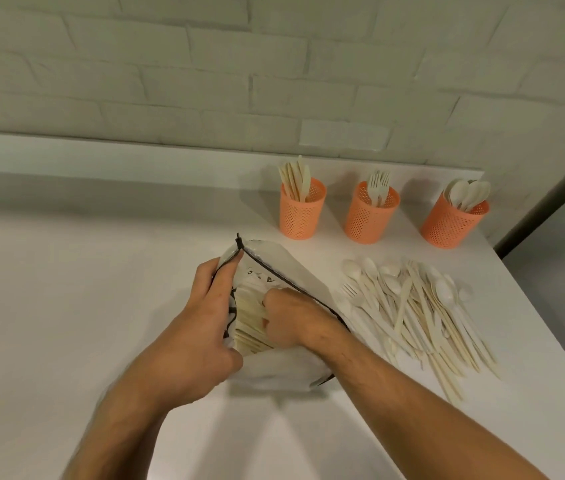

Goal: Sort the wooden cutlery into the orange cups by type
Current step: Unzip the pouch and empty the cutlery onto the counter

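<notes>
Three orange mesh cups stand at the back of the white table: the left cup (302,211) holds wooden knives, the middle cup (370,216) forks, the right cup (454,221) spoons. A white zip pouch (270,268) with a black zipper lies open in front of them, with a bundle of wooden cutlery (248,323) inside. My left hand (201,327) grips the pouch's left edge and holds it open. My right hand (289,318) is inside the pouch, fingers closed around the bundle. A loose pile of wooden spoons, forks and knives (416,310) lies to the right of the pouch.
The white table (66,289) ends at a right edge (551,323) close to the loose pile. A white brick wall (205,64) with a low ledge runs behind the cups.
</notes>
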Demonstrator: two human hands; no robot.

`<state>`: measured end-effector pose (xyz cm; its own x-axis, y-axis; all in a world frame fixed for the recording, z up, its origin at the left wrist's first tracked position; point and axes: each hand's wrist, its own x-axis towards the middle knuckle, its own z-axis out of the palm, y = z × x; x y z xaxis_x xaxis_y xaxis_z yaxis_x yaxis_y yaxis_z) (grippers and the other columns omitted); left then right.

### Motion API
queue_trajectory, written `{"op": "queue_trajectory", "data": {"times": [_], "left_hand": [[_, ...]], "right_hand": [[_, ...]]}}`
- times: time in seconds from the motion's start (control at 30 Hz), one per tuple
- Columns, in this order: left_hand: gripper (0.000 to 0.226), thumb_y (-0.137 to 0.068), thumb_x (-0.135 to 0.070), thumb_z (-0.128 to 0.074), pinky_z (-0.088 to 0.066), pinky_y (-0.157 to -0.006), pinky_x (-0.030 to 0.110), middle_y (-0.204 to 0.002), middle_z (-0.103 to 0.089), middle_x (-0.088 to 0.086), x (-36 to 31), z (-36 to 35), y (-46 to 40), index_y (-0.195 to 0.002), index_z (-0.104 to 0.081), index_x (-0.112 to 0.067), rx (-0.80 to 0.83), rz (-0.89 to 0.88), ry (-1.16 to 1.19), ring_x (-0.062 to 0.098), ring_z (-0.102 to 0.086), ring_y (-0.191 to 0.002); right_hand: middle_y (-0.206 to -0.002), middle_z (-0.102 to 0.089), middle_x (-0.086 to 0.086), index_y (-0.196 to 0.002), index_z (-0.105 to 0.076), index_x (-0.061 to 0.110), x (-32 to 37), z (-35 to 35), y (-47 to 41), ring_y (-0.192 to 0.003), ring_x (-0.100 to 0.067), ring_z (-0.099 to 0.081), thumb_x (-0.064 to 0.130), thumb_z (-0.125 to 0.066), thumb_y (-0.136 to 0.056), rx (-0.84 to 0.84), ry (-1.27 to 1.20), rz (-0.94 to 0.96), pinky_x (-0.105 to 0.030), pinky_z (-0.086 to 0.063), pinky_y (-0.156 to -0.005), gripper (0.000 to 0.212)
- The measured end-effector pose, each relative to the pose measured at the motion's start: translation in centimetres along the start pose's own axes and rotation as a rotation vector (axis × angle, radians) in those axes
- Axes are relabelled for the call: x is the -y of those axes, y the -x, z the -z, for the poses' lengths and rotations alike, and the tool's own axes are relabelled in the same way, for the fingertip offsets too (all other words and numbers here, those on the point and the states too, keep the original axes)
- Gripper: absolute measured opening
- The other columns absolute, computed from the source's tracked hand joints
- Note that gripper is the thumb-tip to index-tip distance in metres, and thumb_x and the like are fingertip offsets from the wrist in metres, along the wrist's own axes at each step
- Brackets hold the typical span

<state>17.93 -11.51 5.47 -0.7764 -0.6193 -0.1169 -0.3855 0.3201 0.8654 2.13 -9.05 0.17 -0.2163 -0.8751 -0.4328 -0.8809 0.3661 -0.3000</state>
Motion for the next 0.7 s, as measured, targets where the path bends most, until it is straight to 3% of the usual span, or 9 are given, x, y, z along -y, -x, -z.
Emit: {"op": "queue_trajectory", "data": {"times": [0.1, 0.2, 0.33, 0.5, 0.63, 0.7], "left_hand": [[0.109, -0.071, 0.015, -0.064, -0.05, -0.07, 0.007, -0.121, -0.019, -0.029, 0.3, 0.2, -0.2, -0.125, -0.008, -0.062, -0.045, 0.001, -0.014, -0.026, -0.044, -0.097], [0.103, -0.07, 0.017, -0.064, -0.044, -0.07, 0.0, -0.113, -0.02, -0.03, 0.5, 0.7, -0.4, -0.127, -0.014, -0.053, -0.117, 0.009, 0.004, -0.031, -0.042, -0.092], [0.088, -0.07, 0.016, -0.064, -0.044, -0.07, 0.0, -0.119, -0.025, -0.027, 0.5, 1.2, -0.6, -0.129, -0.029, -0.04, -0.138, 0.016, 0.025, -0.025, -0.046, -0.094], [0.083, -0.07, 0.015, -0.067, -0.047, -0.068, 0.003, -0.119, -0.027, -0.038, 0.1, 1.0, -0.8, -0.126, -0.036, -0.038, -0.123, 0.01, 0.113, -0.02, -0.05, -0.094], [0.08, -0.069, 0.019, -0.066, -0.05, -0.062, 0.009, -0.126, -0.036, -0.023, 0.1, 0.5, -1.0, -0.121, -0.051, -0.039, -0.157, 0.02, 0.186, -0.007, -0.061, -0.087], [0.075, -0.068, 0.021, -0.065, -0.049, -0.058, 0.009, -0.127, -0.04, -0.019, 0.0, 0.2, -1.0, -0.121, -0.057, -0.033, -0.187, 0.027, 0.192, -0.006, -0.062, -0.081]], "right_hand": [[-0.106, -0.068, -0.012, -0.107, -0.06, 0.007, -0.2, 1.6, 1.4, -0.098, -0.029, -0.064, 0.015, -0.048, -0.097, 0.03, -0.123, 0.029, -0.039, -0.053, -0.085, 0.018], [-0.108, -0.067, -0.005, -0.104, -0.059, 0.016, -0.5, 2.8, 3.8, -0.102, -0.025, -0.062, 0.015, -0.048, -0.096, 0.038, -0.237, 0.143, -0.043, -0.051, -0.093, 0.014], [-0.09, -0.061, 0.01, -0.096, -0.056, 0.021, -0.9, 3.7, 6.4, -0.082, -0.009, -0.056, 0.013, -0.048, -0.097, -0.008, -0.415, 0.256, -0.03, -0.049, -0.079, 0.011], [-0.088, -0.057, 0.019, -0.111, -0.059, 0.018, -1.9, 4.1, 8.1, -0.08, 0.005, -0.053, 0.023, -0.045, -0.104, -0.13, -0.367, 0.349, -0.011, -0.042, -0.071, 0.016], [-0.079, -0.051, 0.015, -0.101, -0.056, 0.024, -2.9, 3.9, 8.9, -0.068, 0.0, -0.048, 0.009, -0.042, -0.098, -0.094, -0.311, 0.268, -0.013, -0.034, -0.057, 0.021], [-0.083, -0.059, 0.004, -0.09, -0.057, 0.021, -3.2, 3.6, 8.9, -0.069, -0.009, -0.051, 0.003, -0.04, -0.088, -0.095, -0.418, 0.2, -0.02, -0.042, -0.056, 0.024]]}}
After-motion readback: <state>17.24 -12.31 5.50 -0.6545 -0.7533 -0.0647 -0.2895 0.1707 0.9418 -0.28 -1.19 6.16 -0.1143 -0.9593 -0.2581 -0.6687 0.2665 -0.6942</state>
